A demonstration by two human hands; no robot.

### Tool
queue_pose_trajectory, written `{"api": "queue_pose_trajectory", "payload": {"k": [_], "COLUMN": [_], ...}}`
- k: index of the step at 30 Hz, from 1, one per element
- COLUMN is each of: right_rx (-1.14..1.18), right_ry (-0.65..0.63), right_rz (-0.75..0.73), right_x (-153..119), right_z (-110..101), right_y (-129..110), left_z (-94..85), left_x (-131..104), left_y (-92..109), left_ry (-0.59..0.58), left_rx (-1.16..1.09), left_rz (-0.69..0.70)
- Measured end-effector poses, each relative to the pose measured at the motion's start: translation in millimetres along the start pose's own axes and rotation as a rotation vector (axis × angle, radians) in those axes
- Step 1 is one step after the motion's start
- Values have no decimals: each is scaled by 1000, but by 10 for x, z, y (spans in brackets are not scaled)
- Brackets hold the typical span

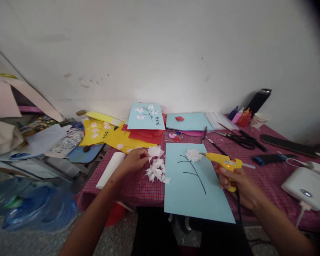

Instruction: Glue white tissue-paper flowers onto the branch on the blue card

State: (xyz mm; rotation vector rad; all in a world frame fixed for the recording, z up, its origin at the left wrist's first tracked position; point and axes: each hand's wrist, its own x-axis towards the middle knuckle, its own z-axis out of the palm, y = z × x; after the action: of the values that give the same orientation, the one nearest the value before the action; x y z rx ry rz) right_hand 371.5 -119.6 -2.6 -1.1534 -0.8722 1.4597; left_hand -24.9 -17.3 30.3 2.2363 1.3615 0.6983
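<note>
Glue gun (236,163), yellow with a small orange light glowing on its side, sits in the right hand (238,185), whose grip wraps firmly around the handle. Its nozzle points left at the right edge of a white paper flower (193,155); I cannot tell whether the two touch. The flower lies near the top of a pale blue sheet (184,202), at the upper end of a dark drawn branch (200,180), and the sheet's lower edge hangs over the front of the checked desk (138,193). Left of the sheet, the left hand (135,161) has a narrow grip, fingertips pinching the edge of a white paper piece (156,151). A loose heap of white petals (157,171) lies just below, between that hand and the sheet. Behind them stands a blue card (145,122) with white flowers and dark writing, while black scissors (241,139) rest beyond the glue gun, toward the wall.
</note>
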Motion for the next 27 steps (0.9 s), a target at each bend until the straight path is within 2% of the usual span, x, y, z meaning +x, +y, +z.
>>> {"api": "queue_pose_trajectory", "payload": {"k": [5, 10, 15, 20, 24, 27], "right_rx": [14, -161, -405, -602, -753, -831], "right_ry": [-24, -51, -55, -55, -131, -209], "right_rz": [-2, 9, 43, 34, 118, 119], "right_x": [-8, -93, -288, -345, -159, 23], "right_z": [12, 59, 150, 381, 626, 778], "right_y": [-28, -143, -423, -671, -596, -498], "left_z": [9, 95, 309, 464, 443, 429], "left_x": [58, 365, 686, 687, 595, 575], "left_y": [85, 317, 491, 430, 362, 338], "left_ry": [83, 160, 126, 72, -57, -109], "left_rx": [-194, -315, -465, -505, -430, -363], "left_rz": [-58, 29, 92, 108, 162, 178]}}
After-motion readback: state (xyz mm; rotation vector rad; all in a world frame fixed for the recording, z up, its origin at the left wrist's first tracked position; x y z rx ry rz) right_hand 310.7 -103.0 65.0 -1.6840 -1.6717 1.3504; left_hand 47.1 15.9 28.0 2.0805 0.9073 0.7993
